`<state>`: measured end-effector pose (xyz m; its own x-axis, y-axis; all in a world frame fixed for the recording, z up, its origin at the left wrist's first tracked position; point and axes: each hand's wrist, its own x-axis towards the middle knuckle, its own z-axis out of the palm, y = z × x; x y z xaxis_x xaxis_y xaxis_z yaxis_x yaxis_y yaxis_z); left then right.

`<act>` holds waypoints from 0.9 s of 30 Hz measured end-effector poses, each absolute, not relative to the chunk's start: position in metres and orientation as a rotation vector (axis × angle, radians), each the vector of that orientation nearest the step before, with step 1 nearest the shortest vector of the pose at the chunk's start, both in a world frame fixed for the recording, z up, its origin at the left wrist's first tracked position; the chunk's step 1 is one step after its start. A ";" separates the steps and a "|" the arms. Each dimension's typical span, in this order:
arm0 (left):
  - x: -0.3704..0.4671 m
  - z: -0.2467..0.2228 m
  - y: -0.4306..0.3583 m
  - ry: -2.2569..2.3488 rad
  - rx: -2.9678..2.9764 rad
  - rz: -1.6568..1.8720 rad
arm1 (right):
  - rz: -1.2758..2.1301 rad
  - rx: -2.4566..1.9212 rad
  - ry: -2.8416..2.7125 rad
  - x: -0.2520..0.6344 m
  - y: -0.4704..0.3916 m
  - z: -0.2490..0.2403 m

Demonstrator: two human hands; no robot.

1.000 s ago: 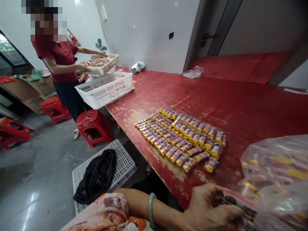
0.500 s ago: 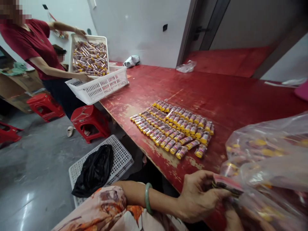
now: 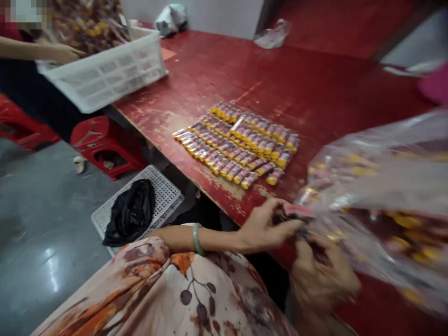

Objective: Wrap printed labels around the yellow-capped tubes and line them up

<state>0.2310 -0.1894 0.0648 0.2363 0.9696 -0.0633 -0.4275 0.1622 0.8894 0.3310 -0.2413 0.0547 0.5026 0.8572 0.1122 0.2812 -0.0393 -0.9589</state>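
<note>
My left hand [image 3: 268,226], with a green bangle on its wrist, is closed on a small flat pink-and-dark item [image 3: 297,213], too blurred to name more exactly. Just below it my right hand [image 3: 324,270] is closed, its fingertips close to the item's lower side. What the right fingers pinch is blurred. Beside both hands on the right lies a large clear plastic bag [image 3: 395,182] full of small yellow-ended wrapped pieces. Several rows of similar yellow-ended wrapped tubes [image 3: 241,149] lie on the red table [image 3: 315,98].
At the left, a person's hand [image 3: 66,53] is at a white basket [image 3: 115,74] and a tilted tray of wrapped tubes. Red stools [image 3: 101,144] stand on the floor. A black bag [image 3: 129,214] lies on a white perforated crate [image 3: 166,186] beside my lap.
My view has tilted downward, and the table things appear higher in it. My right hand shows more fully now, drawn out from beside the clear bag. My left hand keeps the pink-and-dark item.
</note>
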 end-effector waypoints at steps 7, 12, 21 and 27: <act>0.222 0.066 -0.172 0.594 0.658 0.784 | 0.917 -1.508 -0.893 0.345 -0.231 0.066; 0.236 0.061 -0.182 0.693 0.572 0.759 | 1.087 -1.475 -0.724 0.357 -0.237 0.065; 0.260 0.068 -0.166 0.833 0.568 0.813 | 1.206 -1.412 -0.469 0.404 -0.282 0.063; 0.310 0.084 -0.194 0.765 0.821 0.373 | 0.857 -1.359 -0.206 0.456 -0.342 0.075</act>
<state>0.3102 -0.1944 0.0839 0.6781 0.5708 -0.4629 -0.0127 0.6389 0.7692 0.4558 -0.3422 0.0753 0.6897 0.6402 -0.3383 -0.4165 -0.0315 -0.9086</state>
